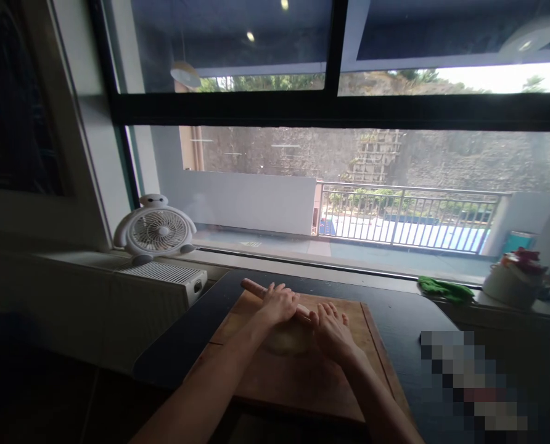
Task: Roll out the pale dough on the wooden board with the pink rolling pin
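Note:
A wooden rolling pin (253, 288) lies slantwise across a wooden board (251, 382), its left end sticking out past my left hand. My left hand (280, 303) rests over the pin with its fingers curved across it. Further right, my right hand (331, 328) covers the other part of the pin, fingers bent over it and slightly apart. Between my forearms, a flat pale round of dough (290, 343) lies on the board just this side of the pin. My hands hide the dough's far edge and the pin's right end.
The board lies on a dark table (182, 342) against the window sill. A white fan (163, 231) stands at the left above a radiator (164, 271). On the sill at the right are a green cloth (445, 288) and a pale pot (510, 287). A blurred-out item (473, 382) is at the table's right.

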The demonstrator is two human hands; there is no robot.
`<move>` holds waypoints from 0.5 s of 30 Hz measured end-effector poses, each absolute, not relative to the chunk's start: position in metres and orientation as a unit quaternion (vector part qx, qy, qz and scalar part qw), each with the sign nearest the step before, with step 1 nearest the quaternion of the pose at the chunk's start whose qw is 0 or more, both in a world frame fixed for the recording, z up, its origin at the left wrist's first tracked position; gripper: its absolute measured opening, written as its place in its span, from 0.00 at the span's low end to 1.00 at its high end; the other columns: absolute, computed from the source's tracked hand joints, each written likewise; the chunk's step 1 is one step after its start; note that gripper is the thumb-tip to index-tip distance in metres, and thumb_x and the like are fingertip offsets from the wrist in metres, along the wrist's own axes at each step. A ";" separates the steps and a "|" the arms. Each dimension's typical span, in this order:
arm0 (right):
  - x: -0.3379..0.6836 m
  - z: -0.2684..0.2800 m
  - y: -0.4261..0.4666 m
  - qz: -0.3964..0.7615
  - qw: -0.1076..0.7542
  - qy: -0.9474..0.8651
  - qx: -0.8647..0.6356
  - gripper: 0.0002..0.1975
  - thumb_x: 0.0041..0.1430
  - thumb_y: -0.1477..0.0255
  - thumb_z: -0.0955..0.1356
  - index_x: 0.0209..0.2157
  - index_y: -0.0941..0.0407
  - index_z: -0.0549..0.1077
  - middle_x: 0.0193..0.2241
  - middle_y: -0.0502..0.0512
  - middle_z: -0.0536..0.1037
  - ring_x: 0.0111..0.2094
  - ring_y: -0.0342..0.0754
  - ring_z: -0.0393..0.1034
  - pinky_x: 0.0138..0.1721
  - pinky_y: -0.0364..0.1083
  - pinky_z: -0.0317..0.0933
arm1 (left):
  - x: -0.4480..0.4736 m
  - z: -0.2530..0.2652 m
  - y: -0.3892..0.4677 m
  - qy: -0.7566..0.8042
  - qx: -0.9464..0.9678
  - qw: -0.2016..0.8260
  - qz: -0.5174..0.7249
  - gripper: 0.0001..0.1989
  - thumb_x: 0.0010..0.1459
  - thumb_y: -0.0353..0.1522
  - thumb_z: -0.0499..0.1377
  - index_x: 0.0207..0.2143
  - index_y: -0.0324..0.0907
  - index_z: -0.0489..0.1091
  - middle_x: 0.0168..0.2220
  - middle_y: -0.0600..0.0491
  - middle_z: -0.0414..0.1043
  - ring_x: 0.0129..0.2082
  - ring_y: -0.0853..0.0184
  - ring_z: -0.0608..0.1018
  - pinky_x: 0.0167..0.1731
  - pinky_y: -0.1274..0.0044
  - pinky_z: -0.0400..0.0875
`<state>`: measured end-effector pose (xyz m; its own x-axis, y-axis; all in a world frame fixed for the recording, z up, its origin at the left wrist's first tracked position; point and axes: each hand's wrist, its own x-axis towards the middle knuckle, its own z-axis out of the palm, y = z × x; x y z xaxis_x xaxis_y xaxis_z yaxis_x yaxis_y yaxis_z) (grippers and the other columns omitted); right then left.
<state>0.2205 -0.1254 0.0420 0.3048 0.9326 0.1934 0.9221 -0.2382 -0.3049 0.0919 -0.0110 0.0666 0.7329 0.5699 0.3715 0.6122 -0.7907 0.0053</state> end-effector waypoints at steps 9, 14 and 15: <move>0.184 0.029 -0.148 -0.061 0.200 -0.622 -0.754 0.26 0.64 0.68 0.49 0.59 0.62 0.57 0.61 0.60 0.54 0.64 0.53 0.35 0.61 0.58 0.31 | 0.065 0.056 -0.012 -0.295 -0.933 0.016 -0.207 0.18 0.63 0.31 0.44 0.48 0.40 0.70 0.52 0.47 0.68 0.57 0.60 0.63 0.57 0.61 0.51; 0.167 0.028 -0.176 -0.071 0.206 -0.662 -0.717 0.26 0.62 0.72 0.52 0.61 0.60 0.54 0.62 0.56 0.51 0.64 0.50 0.33 0.62 0.56 0.31 | 0.020 0.053 -0.030 -0.263 -0.939 -0.002 -0.223 0.20 0.64 0.33 0.42 0.53 0.41 0.65 0.53 0.48 0.67 0.56 0.63 0.65 0.57 0.65 0.54; 0.170 0.028 -0.183 -0.076 0.212 -0.662 -0.715 0.26 0.62 0.71 0.52 0.60 0.59 0.55 0.62 0.54 0.52 0.64 0.50 0.34 0.62 0.55 0.33 | 0.022 0.054 -0.031 -0.262 -0.940 0.003 -0.217 0.20 0.64 0.32 0.42 0.52 0.40 0.66 0.52 0.48 0.68 0.54 0.63 0.66 0.56 0.67 0.56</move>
